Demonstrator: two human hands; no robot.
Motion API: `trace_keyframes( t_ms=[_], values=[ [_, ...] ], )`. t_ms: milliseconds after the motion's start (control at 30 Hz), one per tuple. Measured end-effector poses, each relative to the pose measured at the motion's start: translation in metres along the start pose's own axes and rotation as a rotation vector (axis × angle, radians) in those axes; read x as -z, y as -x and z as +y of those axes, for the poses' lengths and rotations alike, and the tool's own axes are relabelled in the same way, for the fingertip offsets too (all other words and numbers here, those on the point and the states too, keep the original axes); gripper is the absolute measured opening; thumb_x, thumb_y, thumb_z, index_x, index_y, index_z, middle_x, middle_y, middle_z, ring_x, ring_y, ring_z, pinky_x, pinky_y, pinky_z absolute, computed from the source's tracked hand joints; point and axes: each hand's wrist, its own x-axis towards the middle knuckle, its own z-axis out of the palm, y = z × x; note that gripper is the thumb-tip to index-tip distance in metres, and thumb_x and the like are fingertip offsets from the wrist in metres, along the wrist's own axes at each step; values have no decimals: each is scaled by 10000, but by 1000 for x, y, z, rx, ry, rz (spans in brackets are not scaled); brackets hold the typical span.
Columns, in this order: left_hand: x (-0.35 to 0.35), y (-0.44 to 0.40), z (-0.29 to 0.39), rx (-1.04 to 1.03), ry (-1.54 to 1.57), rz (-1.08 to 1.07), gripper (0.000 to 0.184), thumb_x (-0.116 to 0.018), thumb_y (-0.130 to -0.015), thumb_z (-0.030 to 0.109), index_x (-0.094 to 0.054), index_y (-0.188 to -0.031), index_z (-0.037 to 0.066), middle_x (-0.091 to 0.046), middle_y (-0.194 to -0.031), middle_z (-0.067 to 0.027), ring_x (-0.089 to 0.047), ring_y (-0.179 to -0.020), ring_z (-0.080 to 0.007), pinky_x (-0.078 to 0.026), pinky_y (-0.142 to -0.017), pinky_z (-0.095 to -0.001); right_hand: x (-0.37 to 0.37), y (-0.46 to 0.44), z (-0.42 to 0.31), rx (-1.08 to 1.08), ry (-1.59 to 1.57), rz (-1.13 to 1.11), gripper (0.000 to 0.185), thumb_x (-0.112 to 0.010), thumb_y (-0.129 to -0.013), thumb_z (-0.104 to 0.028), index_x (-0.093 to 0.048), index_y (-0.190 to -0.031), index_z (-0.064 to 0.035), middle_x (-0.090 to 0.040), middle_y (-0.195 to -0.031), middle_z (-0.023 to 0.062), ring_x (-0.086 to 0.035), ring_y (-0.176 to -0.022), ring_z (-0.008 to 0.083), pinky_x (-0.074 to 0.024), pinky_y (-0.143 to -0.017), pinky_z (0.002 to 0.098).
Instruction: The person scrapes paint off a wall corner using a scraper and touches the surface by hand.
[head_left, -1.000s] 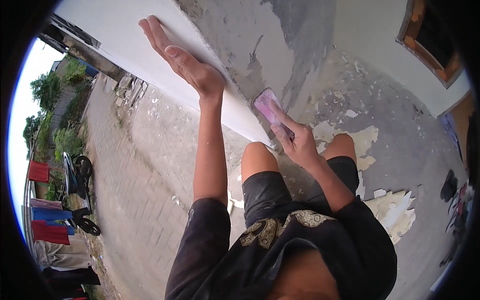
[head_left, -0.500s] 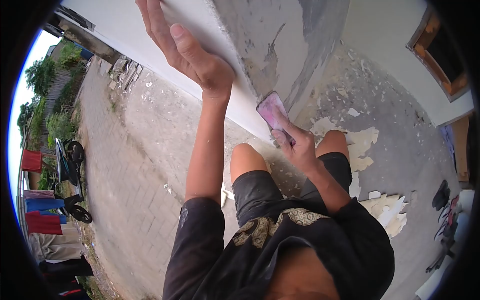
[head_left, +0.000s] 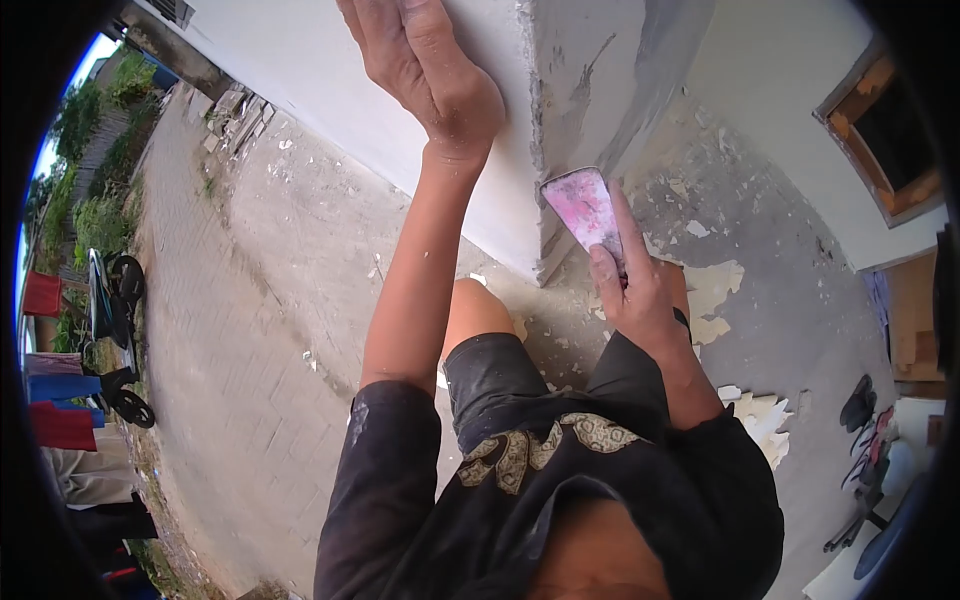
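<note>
My left hand (head_left: 440, 80) lies against the white left face of the wall corner (head_left: 500, 130), its fingers stretched upward and partly cut off by the top of the view. In my right hand (head_left: 635, 285) is a putty knife (head_left: 583, 208) with a pink-and-white smeared blade, widening toward its far edge. My index finger runs along the blade's side and the thumb presses on its face; the handle is hidden in the palm. The blade's far left corner is close to the rough wall edge; I cannot tell whether it touches. Grey patches (head_left: 625, 110) mark the right face.
Peeled paint flakes (head_left: 765, 425) lie on the concrete floor (head_left: 280, 300) around my knees. A wooden-framed opening (head_left: 885, 130) is at the right. Clothes (head_left: 65, 430) hang at the far left beside a parked motorbike (head_left: 118, 300). Rubble (head_left: 235, 115) lies along the wall's foot.
The view has shifted, so the wall corner appears further right. My right hand has turned the putty knife more upright, its blade now more fully in view. My left hand still rests on the wall.
</note>
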Motion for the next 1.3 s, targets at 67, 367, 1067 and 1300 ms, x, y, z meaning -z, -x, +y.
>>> trace_keyframes(
  t_ms=[67,367,1067,1300],
  values=[
    [3,3,-5,7,21,4,536,-326,-922,105,-435,-1397,-119,-384,-1503,-262,-328,-1428,-345,-241,-1180,-440,35,-11,-17,8,127,-76,621,-573,-939,-31,-343,-1513,-86,-689,-986,243,-680,-638,314,-519,-561,376],
    [15,29,-6,98,-9,89,485,-339,-924,70,-517,-1333,-119,-451,-1456,-268,-340,-1425,-369,-244,-1178,-442,73,-60,-90,236,712,-386,667,-593,-895,10,-406,-1499,-202,-646,-835,215,-544,-513,334,-461,-523,404],
    [24,40,-12,182,40,248,479,-360,-933,129,-535,-1348,-35,-483,-1436,-252,-353,-1393,-440,-231,-1171,-494,43,-84,-152,57,1088,-563,734,-587,-897,30,-341,-1525,-261,-539,-630,225,-536,-528,376,-410,-557,454],
    [26,42,-24,163,65,255,486,-332,-951,119,-495,-1367,-72,-472,-1446,-245,-369,-1399,-387,-239,-1177,-465,35,-79,-152,154,1190,-570,756,-586,-891,39,-323,-1531,-266,-505,-576,205,-534,-516,376,-392,-541,467]
  ],
)
